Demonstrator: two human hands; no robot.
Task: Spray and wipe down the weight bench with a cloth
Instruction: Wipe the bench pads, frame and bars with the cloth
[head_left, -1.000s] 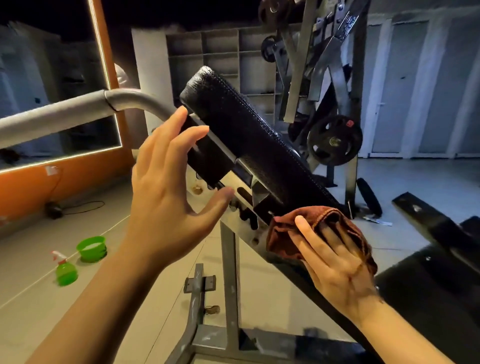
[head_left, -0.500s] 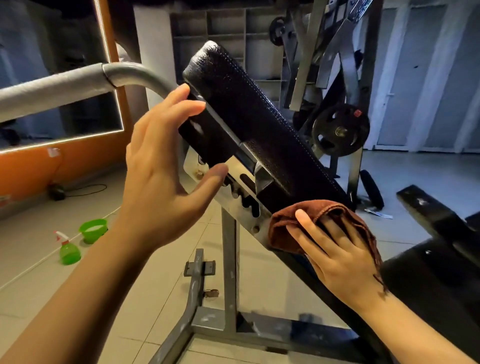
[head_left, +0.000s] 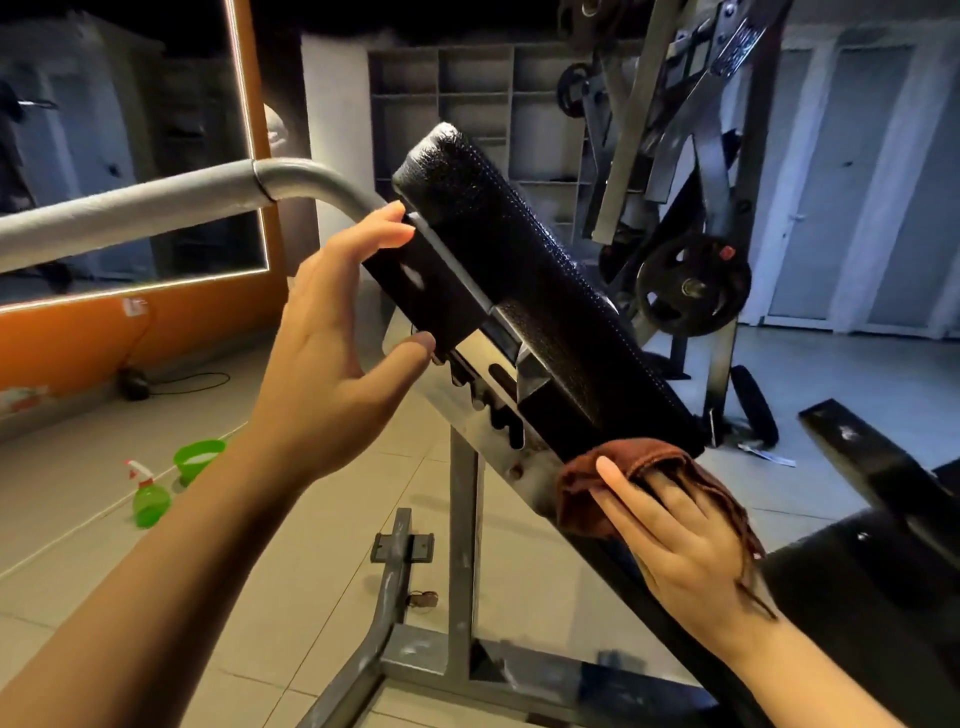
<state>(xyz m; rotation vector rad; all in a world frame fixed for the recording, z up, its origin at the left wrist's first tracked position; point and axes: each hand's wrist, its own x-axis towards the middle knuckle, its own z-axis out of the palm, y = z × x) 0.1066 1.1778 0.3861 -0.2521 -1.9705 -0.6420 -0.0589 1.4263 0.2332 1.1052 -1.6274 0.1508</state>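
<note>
Fingers (head_left: 670, 499) flat on brown cloth (head_left: 587, 483), left hand (head_left: 332, 358) fingers spread against bench backrest (head_left: 519, 291)

Bench pad (head_left: 524, 291) glossy textured vinyl; frame (head_left: 465, 525) scuffed metal; cloth (head_left: 597, 478) soft terry.
</note>
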